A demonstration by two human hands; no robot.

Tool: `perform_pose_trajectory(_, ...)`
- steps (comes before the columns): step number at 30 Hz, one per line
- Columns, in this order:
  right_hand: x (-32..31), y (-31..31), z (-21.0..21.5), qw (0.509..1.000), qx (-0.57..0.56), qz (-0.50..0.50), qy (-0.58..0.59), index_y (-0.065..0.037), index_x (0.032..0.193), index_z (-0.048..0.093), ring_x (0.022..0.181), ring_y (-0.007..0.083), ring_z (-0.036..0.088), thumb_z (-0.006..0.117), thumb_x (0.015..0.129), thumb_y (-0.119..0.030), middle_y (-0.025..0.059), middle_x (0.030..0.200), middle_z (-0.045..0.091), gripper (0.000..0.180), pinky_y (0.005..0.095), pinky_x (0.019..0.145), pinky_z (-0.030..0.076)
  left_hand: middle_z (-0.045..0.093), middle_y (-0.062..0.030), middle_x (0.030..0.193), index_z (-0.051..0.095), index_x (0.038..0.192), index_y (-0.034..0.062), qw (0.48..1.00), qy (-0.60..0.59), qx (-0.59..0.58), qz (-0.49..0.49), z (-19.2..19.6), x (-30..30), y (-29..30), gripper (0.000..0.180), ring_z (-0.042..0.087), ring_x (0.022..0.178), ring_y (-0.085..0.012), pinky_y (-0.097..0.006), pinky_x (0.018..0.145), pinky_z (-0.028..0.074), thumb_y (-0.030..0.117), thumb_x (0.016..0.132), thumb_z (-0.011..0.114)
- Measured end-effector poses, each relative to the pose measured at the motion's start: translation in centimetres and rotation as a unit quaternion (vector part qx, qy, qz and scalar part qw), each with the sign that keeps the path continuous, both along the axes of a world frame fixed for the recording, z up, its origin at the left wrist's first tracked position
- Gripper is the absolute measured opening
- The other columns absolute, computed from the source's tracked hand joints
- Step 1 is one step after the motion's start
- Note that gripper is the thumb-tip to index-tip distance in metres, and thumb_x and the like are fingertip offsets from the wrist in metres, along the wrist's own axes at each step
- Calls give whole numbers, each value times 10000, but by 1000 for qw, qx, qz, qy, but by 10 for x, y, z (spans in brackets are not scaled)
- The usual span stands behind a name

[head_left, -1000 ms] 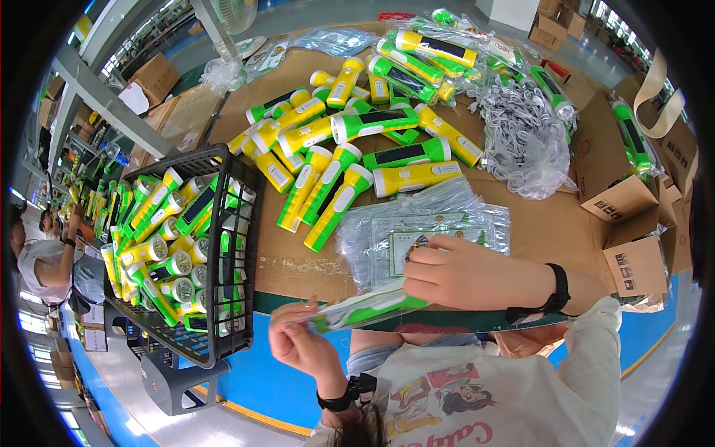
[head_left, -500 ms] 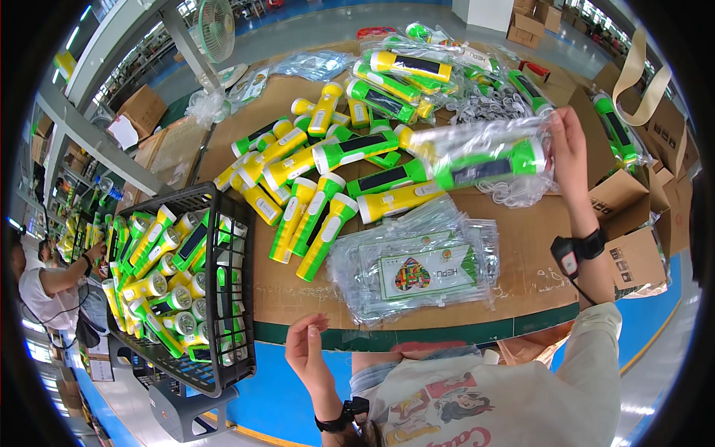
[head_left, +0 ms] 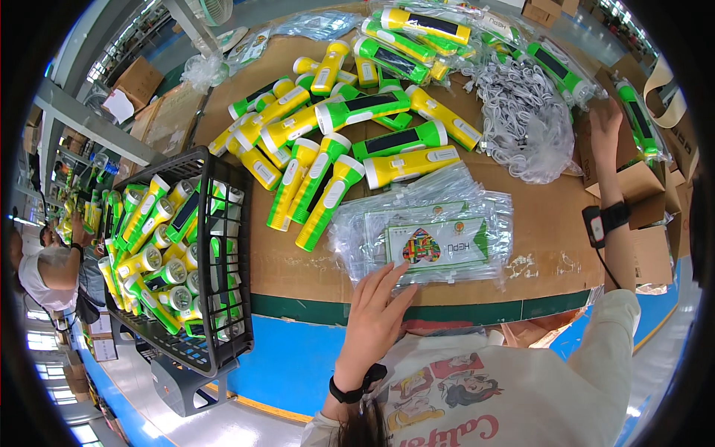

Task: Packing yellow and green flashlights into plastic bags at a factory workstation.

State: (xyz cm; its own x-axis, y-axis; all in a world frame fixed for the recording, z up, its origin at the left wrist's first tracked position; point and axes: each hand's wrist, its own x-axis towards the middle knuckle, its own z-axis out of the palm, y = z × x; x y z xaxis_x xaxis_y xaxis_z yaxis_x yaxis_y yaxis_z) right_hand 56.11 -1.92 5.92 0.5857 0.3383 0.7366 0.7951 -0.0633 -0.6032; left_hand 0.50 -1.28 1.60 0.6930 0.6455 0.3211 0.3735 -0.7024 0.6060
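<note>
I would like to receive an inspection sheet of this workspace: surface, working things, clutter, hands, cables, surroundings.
Surface: brown cardboard, pale scuffs near the front edge.
Job's things: loose green and yellow flashlights piled up; bagged flashlights farther back; flat clear bags with printed cards, stacked in front.
Clutter: crumpled clear plastic and blue plastic packaging at the far side.
Hands: left hand open, fingertips over the stack's near edge; right hand near the cartons, grip unclear.
Cables: tangled pale cables, partly wrapped in plastic; thin black cable at the right wrist device.
Surroundings: black basket full of flashlights and another person, both at left.
</note>
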Motion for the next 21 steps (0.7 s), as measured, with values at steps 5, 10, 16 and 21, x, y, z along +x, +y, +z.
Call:
perform_pose_trajectory(5,-204,-42,-5,916,-294,267,-51,-36,1174,600,1134,345,621,642,841,44,155,1212,636,345,389,946,495,531,-143,1408,664,1156,77,1000,15,-7,-25,-12,4,-1,324,478,1308,-367,-518,1068,371,47,833,671)
perform_pose_trajectory(10,-289,-60,-27,821,-352,360,-268,-48,968,605,984,254,657,684,796,-128,90,1115,647,205,369,792,548,502,-131,1436,624,1250,103,998,28,-23,-51,-12,14,-1,403,459,1324,-350,-533,1089,342,64,851,663)
perform_pose_trajectory(16,-293,-58,-32,799,-381,376,-275,-39,956,607,991,232,640,702,776,-152,68,1088,619,232,345,758,551,459,-104,1475,573,1345,142,994,95,-1,-62,-15,26,-11,487,415,1360,-334,-574,1139,246,97,867,653)
perform_pose_trajectory(21,-296,-56,-26,794,-389,388,-260,-30,966,615,991,232,641,717,755,-147,70,1082,616,262,342,752,553,452,-93,1481,541,1378,141,993,98,6,-58,-19,33,-17,512,384,1387,-330,-587,1152,204,98,878,643)
